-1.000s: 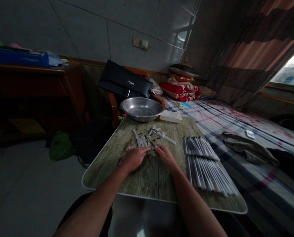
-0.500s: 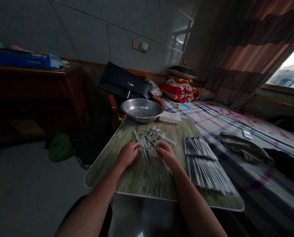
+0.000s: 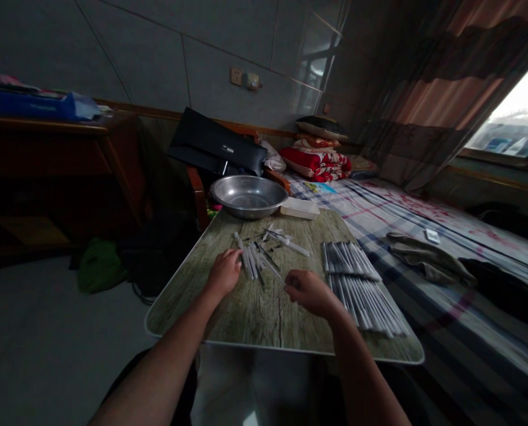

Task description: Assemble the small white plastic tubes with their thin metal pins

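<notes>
While the left hand (image 3: 224,273) rests beside loose tubes (image 3: 252,264), a thin tube (image 3: 275,271) slants from the right hand (image 3: 308,291), both grips unclear.

The counter (image 3: 264,322), wood-grained with a pale rim, carries a metal basin (image 3: 249,204) and a shallow whitish box (image 3: 300,209) side by side at its far end. Loose translucent tubes (image 3: 249,260) and thin dark pieces (image 3: 270,257) lie scattered mid-surface; slim pale sticks (image 3: 368,305) lie in two overlapping rows along the right side.
</notes>
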Action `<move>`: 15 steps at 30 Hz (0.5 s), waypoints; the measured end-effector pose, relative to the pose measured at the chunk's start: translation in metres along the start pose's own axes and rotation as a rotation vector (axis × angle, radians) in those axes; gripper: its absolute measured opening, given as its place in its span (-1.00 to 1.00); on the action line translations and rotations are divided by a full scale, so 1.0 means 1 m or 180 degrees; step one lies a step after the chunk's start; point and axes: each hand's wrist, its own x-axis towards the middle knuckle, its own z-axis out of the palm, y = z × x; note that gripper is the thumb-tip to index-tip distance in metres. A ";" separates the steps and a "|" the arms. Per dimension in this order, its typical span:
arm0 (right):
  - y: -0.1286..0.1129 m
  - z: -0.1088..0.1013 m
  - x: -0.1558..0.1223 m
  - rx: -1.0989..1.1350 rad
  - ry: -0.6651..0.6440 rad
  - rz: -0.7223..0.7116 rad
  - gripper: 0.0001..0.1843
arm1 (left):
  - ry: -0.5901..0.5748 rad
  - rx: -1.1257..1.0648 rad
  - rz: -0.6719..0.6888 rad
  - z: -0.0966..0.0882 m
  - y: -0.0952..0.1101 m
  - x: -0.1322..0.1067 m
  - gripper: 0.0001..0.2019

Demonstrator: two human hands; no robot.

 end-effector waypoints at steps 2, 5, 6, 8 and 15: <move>0.005 -0.001 -0.015 0.0107 0.0052 0.0154 -0.96 | -0.0098 0.0211 0.0232 0.005 -0.001 -0.002 -0.65; 0.011 0.002 -0.031 0.0283 0.0098 0.0364 -0.94 | -0.0185 0.0363 0.0397 0.012 -0.001 -0.005 -0.65; 0.011 0.002 -0.035 0.0323 0.0104 0.0407 -0.93 | -0.0189 0.0377 0.0417 0.014 -0.001 -0.005 -0.65; 0.011 0.004 -0.040 0.0353 0.0135 0.0460 -0.92 | -0.0140 0.0348 0.0405 0.016 -0.001 -0.004 -0.66; 0.009 0.008 -0.042 0.0403 0.0229 0.0468 -0.91 | 0.0147 -0.0120 0.0226 0.010 0.004 0.005 -0.71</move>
